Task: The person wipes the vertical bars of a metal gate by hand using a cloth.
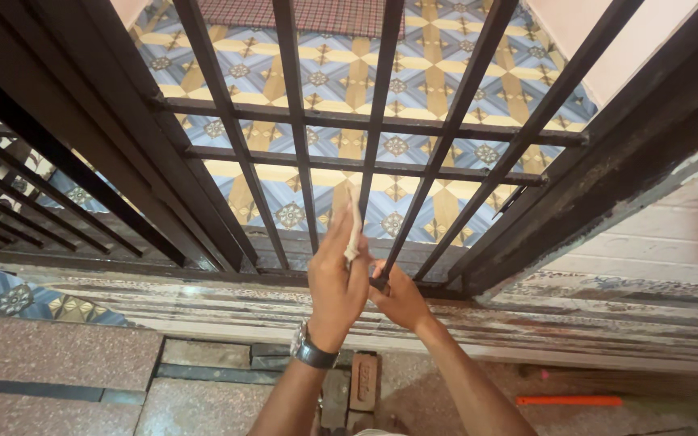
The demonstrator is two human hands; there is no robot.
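My left hand [335,278], a watch [310,349] on its wrist, is raised in front of a black metal gate [365,161] and holds a thin pale strip, like a folded piece of paper or cloth [355,230], upright between thumb and fingers. Just to its right and lower, my right hand [397,297] is closed around the bottom of one slanted gate bar [383,278], near the lower rail. The two hands touch each other.
Behind the bars lies a blue and yellow patterned tile floor [414,73]. A worn, paint-stained stone threshold [203,303] runs under the gate. A brick [363,381] lies below my arms, and an orange stick [567,400] lies on the ground at the right.
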